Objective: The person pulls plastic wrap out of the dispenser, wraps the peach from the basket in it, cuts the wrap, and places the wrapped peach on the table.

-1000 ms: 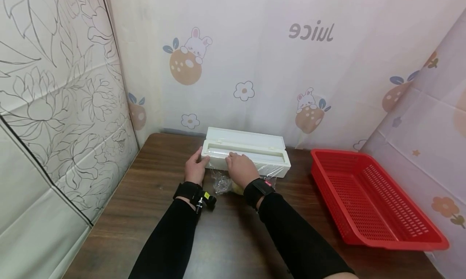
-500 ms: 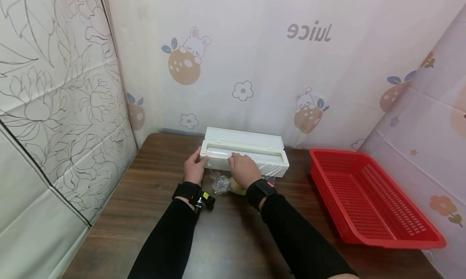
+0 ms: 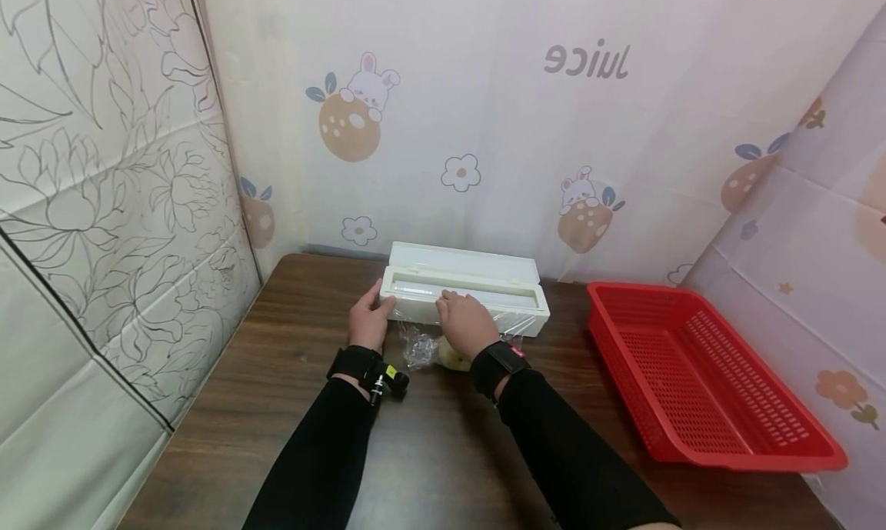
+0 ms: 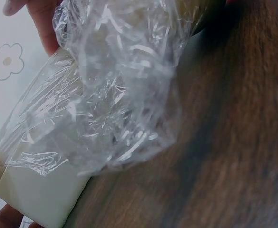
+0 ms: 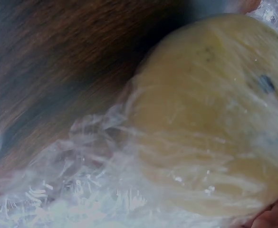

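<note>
A long white cling film box point(image 3: 460, 295) lies on the table with its lid tipped back and a roll inside. My left hand point(image 3: 368, 322) grips its left end, thumb in front, with fingers showing behind in the left wrist view. At the front edge my right hand point(image 3: 465, 324) has curled fingers on the cling film point(image 4: 124, 95), near the box's middle; its fingertip contact is partly hidden. Film runs down over the front and bunches on the table. A rounded yellow fruit point(image 5: 205, 118) with dark spots, kind unclear, lies under film, below my right wrist.
A red perforated plastic basket point(image 3: 761, 464) stands to the right on the brown wooden table point(image 3: 291, 384). Behind the box hangs a printed curtain point(image 3: 450, 91); another with flower drawings hangs at left.
My right hand has shifted slightly right along the box's front edge, and more of the wrapped fruit shows. My left hand stays on the box's end.
</note>
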A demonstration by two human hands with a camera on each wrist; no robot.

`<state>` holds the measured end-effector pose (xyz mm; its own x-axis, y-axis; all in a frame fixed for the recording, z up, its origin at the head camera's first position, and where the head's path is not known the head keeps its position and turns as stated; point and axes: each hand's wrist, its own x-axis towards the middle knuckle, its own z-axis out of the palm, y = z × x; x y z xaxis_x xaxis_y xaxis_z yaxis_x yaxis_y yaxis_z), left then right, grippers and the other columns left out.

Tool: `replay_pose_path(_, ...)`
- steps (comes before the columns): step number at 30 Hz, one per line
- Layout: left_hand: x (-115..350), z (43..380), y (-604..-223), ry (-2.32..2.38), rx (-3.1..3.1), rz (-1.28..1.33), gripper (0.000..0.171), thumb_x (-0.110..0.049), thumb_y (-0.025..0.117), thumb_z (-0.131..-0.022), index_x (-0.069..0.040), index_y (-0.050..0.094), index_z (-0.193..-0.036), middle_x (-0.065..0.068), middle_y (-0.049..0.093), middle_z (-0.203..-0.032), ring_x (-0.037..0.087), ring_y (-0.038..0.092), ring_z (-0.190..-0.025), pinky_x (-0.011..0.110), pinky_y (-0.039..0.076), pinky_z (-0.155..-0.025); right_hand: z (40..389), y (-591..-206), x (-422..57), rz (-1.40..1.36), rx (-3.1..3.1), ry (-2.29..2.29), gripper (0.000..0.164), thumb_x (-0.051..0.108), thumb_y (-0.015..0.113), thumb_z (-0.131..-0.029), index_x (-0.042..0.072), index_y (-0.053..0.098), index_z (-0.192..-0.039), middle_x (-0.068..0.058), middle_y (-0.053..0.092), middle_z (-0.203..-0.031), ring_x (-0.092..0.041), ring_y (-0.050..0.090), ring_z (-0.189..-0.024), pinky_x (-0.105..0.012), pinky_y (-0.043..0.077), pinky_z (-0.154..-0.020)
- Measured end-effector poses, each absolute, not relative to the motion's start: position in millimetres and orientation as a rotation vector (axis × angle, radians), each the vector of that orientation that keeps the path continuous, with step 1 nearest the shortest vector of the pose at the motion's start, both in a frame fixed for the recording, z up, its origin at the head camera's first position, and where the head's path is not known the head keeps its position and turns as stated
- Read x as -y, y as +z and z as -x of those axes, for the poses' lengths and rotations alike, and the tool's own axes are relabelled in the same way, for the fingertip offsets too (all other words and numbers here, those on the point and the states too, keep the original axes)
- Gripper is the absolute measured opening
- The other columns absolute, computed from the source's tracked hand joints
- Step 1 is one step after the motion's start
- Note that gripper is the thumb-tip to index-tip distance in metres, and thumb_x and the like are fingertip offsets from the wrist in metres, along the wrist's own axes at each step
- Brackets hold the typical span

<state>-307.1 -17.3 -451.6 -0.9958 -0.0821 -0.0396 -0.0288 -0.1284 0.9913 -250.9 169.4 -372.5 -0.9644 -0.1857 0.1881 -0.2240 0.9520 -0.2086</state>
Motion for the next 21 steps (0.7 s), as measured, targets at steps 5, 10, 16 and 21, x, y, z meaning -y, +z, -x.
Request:
replay_pose_path(5,17.4,306.7,-450.3,-2.348,2.044,-0.134,0.055,-0.028,0.069,-0.104,-0.027,0.053,-0.157,-0.003,0.047,-0.167,0.019,0.035,-0.159,0.043,0.028,-0.131,250.2,-370.0,-171.6,-0.292,2.952,0.356,0.048,0.030,0.036,-0.117,0.003,0.072,-0.135,-0.012,0.062,-0.153,-0.033,0.057,-0.145,-0.047,0.037,-0.126)
replay_pose_path(10,16.7,305.5,-449.4,-2.367,2.015,-0.135,0.055,-0.026,0.070,-0.104,-0.026,0.053,-0.157,-0.002,0.046,-0.167,0.020,0.035,-0.160,0.043,0.028,-0.131,247.3,-368.0,-173.7,-0.258,2.977,0.374,0.049,0.031,0.036,-0.117,0.003,0.066,-0.143,-0.012,0.059,-0.156,-0.033,0.054,-0.147,-0.046,0.035,-0.128)
replay_pose_path(16,16.7,302.9,-448.4,-2.384,2.000,-0.130,0.056,-0.026,0.069,-0.105,-0.024,0.052,-0.158,-0.001,0.044,-0.169,0.022,0.033,-0.161,0.045,0.026,-0.132,246.0,-367.3,-175.7,-0.261,2.990,0.392,0.048,0.030,0.036,-0.117,0.003,0.064,-0.145,-0.012,0.058,-0.157,-0.033,0.053,-0.148,-0.046,0.034,-0.128)
replay_pose_path(21,16.7,302.1,-447.8,-2.358,2.008,-0.111,0.057,-0.026,0.069,-0.105,-0.021,0.051,-0.159,0.001,0.045,-0.168,0.023,0.034,-0.160,0.045,0.027,-0.131,247.5,-366.7,-178.0,-0.262,2.987,0.396,0.049,0.030,0.035,-0.117,0.002,0.062,-0.146,-0.013,0.059,-0.156,-0.033,0.053,-0.147,-0.047,0.034,-0.128)
